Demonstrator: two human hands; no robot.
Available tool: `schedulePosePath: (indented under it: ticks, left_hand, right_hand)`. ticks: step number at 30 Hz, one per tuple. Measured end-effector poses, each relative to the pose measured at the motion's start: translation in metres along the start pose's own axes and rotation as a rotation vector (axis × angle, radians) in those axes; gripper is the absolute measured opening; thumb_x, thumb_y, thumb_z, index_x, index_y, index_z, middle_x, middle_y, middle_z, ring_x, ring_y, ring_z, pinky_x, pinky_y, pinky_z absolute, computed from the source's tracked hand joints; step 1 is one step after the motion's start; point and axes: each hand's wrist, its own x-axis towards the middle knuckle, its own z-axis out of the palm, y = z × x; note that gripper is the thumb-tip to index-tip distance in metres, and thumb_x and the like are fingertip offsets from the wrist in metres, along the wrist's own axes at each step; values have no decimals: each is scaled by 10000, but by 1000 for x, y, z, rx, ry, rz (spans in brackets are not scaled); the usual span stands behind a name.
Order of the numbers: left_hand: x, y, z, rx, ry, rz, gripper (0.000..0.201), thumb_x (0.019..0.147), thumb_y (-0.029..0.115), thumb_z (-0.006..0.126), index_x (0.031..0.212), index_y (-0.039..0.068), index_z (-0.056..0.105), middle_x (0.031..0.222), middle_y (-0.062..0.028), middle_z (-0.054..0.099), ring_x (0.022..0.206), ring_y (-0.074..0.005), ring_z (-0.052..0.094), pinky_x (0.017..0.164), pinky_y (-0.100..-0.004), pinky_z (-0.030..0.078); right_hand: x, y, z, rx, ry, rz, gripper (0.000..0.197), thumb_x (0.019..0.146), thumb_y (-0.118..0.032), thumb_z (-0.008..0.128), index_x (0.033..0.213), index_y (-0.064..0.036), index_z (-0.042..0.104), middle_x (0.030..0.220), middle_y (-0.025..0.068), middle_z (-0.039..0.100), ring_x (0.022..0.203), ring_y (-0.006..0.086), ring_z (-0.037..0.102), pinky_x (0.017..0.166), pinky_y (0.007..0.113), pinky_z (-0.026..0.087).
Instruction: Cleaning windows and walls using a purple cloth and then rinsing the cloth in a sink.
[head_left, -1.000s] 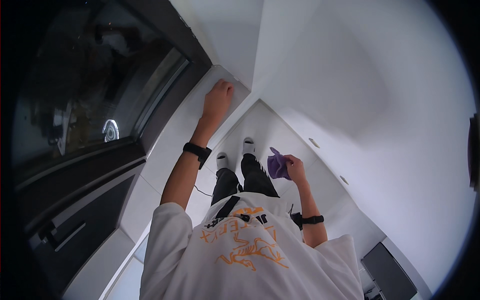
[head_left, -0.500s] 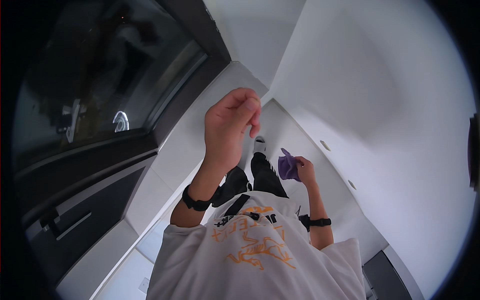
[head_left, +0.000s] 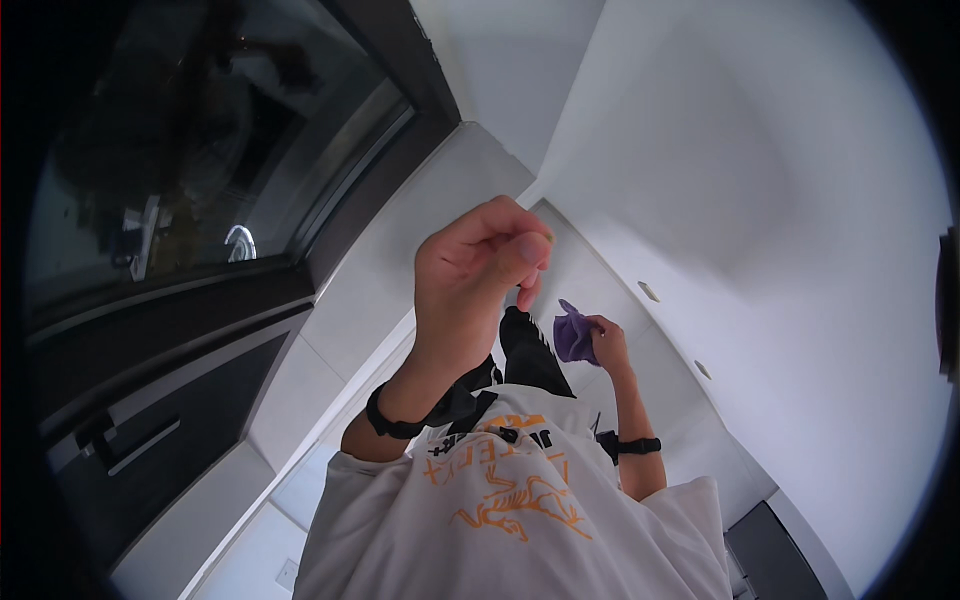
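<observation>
My left hand [head_left: 480, 275] is raised in front of my chest, the thumb pressed to the curled index finger in a pinch. Whatever may be between those fingertips is too small or hidden to make out. Lower and to the right, my right hand [head_left: 611, 345] grips a crumpled purple cloth [head_left: 574, 336] by its edge, and the cloth hangs beside my leg. Each wrist wears a black band.
A dark-framed window [head_left: 400, 135] and a dark door with a handle [head_left: 145, 450] are on the left. A white wall [head_left: 740, 200] with small wall plates [head_left: 649, 291] rises on the right. Light floor tiles [head_left: 690, 410] lie below, and a dark panel [head_left: 785, 550] stands at lower right.
My left hand has moved down and slightly to the right, still pinched, and now covers my foot. The right hand and the purple cloth have barely shifted.
</observation>
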Motion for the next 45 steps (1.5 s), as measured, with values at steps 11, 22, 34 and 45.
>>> schedulePosePath:
  ticks: [11, 22, 34, 45]
  left_hand:
    - [-3, -10, 15, -114, -26, -58, 135, 894, 104, 650, 942, -13, 602, 764, -48, 575, 573, -70, 489, 465, -213, 395]
    - [16, -54, 16, 607, -130, 53, 183, 821, 2, 671, 983, -15, 587, 863, -107, 600, 673, -114, 572, 550, -242, 456]
    - [-2, -104, -53, 1161, -44, -123, 130, 819, 91, 702, 869, 7, 616, 843, -86, 679, 811, -173, 669, 698, -283, 541]
    - [23, -62, -120, 1000, 213, 32, 224, 951, 80, 533, 1151, 3, 595, 1051, -102, 663, 927, -163, 638, 787, -291, 503]
  right_hand:
    - [-8, 14, 0, 57, -2, -14, 310, 810, 10, 489, 1065, -25, 662, 888, 183, 688, 824, 278, 675, 788, 352, 513]
    - [-2, 27, -2, 76, -23, -17, 300, 827, 24, 486, 1068, -15, 660, 924, 175, 695, 848, 268, 679, 807, 341, 512]
    - [0, -27, -16, 128, -23, -150, 281, 839, -4, 483, 1056, -20, 660, 931, 187, 685, 856, 304, 672, 800, 355, 512]
    - [45, -259, 15, 61, 363, -883, 393, 752, 74, 563, 1121, -47, 616, 1143, 135, 604, 1007, 326, 571, 852, 388, 489]
